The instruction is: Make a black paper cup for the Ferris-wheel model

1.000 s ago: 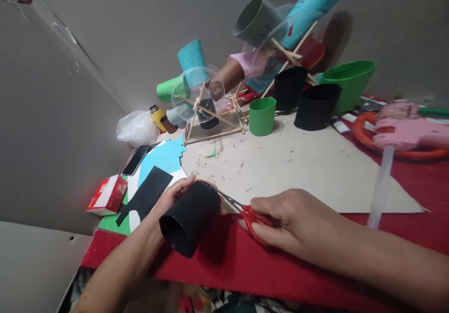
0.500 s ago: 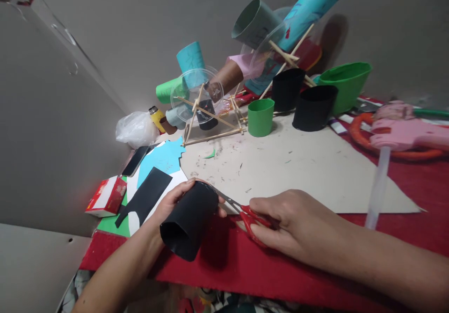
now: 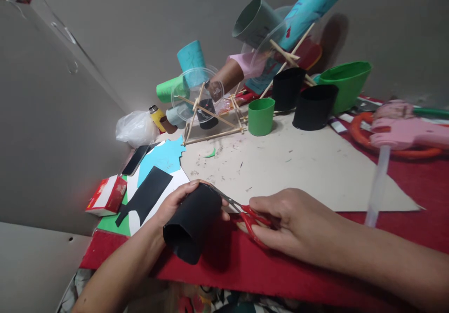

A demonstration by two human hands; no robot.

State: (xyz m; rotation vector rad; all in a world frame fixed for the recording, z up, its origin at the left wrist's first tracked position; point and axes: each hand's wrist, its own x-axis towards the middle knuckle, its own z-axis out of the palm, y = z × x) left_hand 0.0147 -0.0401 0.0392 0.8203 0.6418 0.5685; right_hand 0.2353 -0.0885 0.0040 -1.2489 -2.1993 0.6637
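Observation:
A black paper tube point(image 3: 194, 222) is tilted in my left hand point(image 3: 173, 203), its near end gaping toward me. My left fingers wrap around its far end. In my right hand point(image 3: 293, 222) are red-handled scissors point(image 3: 250, 214), my thumb and fingers on the handle loops. Their blades point left and meet the tube's far rim; the tips are hidden, so I cannot tell whether they cut the paper. Left of the tube lies a sheet of black paper point(image 3: 152, 189) with a curved piece cut out, on top of light blue paper point(image 3: 164, 156).
A wooden-stick frame point(image 3: 210, 137) with a clear disc and coloured tubes stands behind. Right of it are a green paper cup point(image 3: 261, 119) and a black one point(image 3: 315, 109). A pink glue gun point(image 3: 403, 133) lies right. Another person's arm point(image 3: 226, 79) reaches in at the back.
The black tube and my left hand have shifted slightly to the right and down, closer to the scissors. My right hand and the scissors look nearly the same.

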